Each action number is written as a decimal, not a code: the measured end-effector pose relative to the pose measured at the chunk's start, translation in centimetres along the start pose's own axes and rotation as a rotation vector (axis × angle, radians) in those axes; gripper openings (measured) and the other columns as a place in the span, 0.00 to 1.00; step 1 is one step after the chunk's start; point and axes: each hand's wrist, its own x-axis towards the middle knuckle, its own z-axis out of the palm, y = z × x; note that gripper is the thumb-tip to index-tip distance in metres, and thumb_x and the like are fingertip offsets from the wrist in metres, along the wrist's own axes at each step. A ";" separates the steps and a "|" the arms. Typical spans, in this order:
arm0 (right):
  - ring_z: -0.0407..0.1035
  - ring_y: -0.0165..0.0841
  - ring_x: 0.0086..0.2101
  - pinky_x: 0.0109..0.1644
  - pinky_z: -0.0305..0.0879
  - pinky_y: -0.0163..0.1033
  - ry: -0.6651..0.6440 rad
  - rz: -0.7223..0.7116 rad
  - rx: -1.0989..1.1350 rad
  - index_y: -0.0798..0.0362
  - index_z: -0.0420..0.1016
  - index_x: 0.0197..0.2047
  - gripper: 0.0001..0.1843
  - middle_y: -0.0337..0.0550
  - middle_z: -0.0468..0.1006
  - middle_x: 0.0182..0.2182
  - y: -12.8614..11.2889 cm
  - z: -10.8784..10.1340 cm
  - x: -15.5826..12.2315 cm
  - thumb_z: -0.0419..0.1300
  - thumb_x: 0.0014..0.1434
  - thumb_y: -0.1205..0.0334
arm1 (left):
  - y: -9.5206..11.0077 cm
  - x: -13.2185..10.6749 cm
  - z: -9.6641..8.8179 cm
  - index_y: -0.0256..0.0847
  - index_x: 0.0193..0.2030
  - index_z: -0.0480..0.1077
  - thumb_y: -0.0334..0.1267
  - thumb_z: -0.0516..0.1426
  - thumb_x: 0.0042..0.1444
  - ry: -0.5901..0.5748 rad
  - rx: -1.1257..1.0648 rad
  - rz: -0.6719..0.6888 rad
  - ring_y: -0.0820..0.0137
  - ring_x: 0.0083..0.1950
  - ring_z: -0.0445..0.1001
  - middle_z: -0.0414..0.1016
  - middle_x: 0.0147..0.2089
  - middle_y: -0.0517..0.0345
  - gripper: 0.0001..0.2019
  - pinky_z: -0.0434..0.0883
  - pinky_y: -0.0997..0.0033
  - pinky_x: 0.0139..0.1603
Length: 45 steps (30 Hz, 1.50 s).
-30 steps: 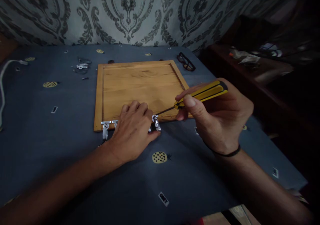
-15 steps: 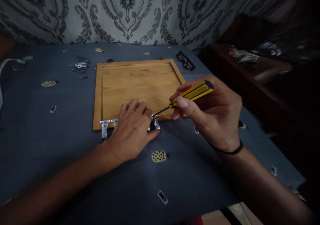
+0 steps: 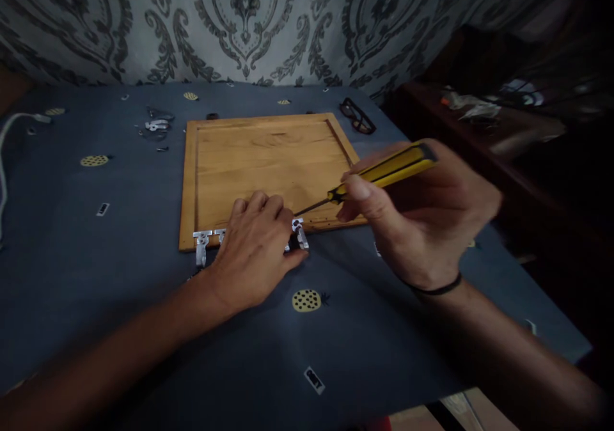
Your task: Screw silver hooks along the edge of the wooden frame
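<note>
A wooden panel (image 3: 268, 162) with a raised frame lies on the table. Metal hinges sit along its near edge: one hinge (image 3: 202, 245) at the left corner, another hinge (image 3: 300, 231) beside my left thumb. My left hand (image 3: 254, 252) is closed over that near edge, fingers on the wood and thumb against the right hinge, hiding part of it. Between the thumb and fingers of my right hand (image 3: 417, 220) is a yellow-and-black screwdriver (image 3: 388, 169). Its shaft slants down leftward, the tip close to my left fingers, just above the right hinge.
Loose metal hardware (image 3: 157, 125) and a small screw (image 3: 162, 149) lie at the back left. Black-framed glasses (image 3: 357, 116) rest behind the panel's right corner. A white cable (image 3: 14, 121) runs along the left side. A dark red surface (image 3: 432, 101) holds clutter at the right.
My right hand has drawn the screwdriver up and to the right, lifting its tip off the right hinge. My left hand stays in place on the panel edge.
</note>
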 end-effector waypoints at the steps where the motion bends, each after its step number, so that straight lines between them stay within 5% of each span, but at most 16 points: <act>1: 0.69 0.28 0.21 0.21 0.68 0.37 0.043 -0.015 -0.002 0.48 0.76 0.28 0.15 0.35 0.75 0.24 -0.1 0.0 -0.1 0.74 0.57 0.51 | 0.0 0.0 0.0 0.37 0.45 0.75 0.47 0.66 0.61 0.000 -0.004 0.001 0.52 0.54 0.70 0.76 0.48 0.48 0.15 0.68 0.53 0.52; 17: 0.68 0.30 0.20 0.24 0.71 0.39 -0.009 0.041 -0.032 0.46 0.77 0.30 0.12 0.35 0.74 0.22 -0.2 -0.8 -0.8 0.73 0.57 0.52 | 0.0 0.0 0.0 0.38 0.46 0.76 0.46 0.67 0.61 0.011 -0.001 -0.003 0.51 0.55 0.71 0.77 0.48 0.48 0.14 0.69 0.52 0.52; 27: 0.69 0.29 0.20 0.21 0.67 0.37 -0.073 -0.047 0.003 0.46 0.78 0.31 0.12 0.35 0.76 0.24 1.1 -0.8 -1.0 0.77 0.53 0.54 | 0.0 0.0 0.0 0.37 0.47 0.76 0.46 0.66 0.62 0.001 -0.009 -0.003 0.52 0.54 0.70 0.76 0.48 0.48 0.14 0.67 0.52 0.52; 36: 0.77 0.30 0.24 0.25 0.79 0.36 -0.274 0.174 0.243 0.44 0.83 0.45 0.11 0.37 0.84 0.35 0.5 -1.7 -0.4 0.73 0.58 0.59 | 0.0 0.0 -0.1 0.37 0.47 0.76 0.45 0.67 0.60 0.003 -0.009 -0.011 0.52 0.53 0.70 0.76 0.48 0.48 0.15 0.68 0.52 0.51; 40: 0.75 0.26 0.21 0.24 0.78 0.34 -0.294 0.182 0.218 0.48 0.84 0.39 0.05 0.38 0.86 0.37 0.5 -2.0 -0.1 0.73 0.59 0.59 | 0.0 0.0 0.1 0.37 0.46 0.76 0.45 0.67 0.60 0.026 -0.005 0.000 0.52 0.52 0.70 0.76 0.47 0.48 0.14 0.68 0.53 0.50; 45: 0.69 0.29 0.20 0.20 0.67 0.37 -0.100 -0.004 0.071 0.46 0.76 0.26 0.15 0.35 0.78 0.24 0.5 -1.4 -0.5 0.78 0.50 0.54 | 0.0 -0.1 0.1 0.38 0.46 0.76 0.45 0.67 0.60 0.029 0.001 -0.005 0.53 0.51 0.70 0.76 0.46 0.49 0.14 0.68 0.54 0.50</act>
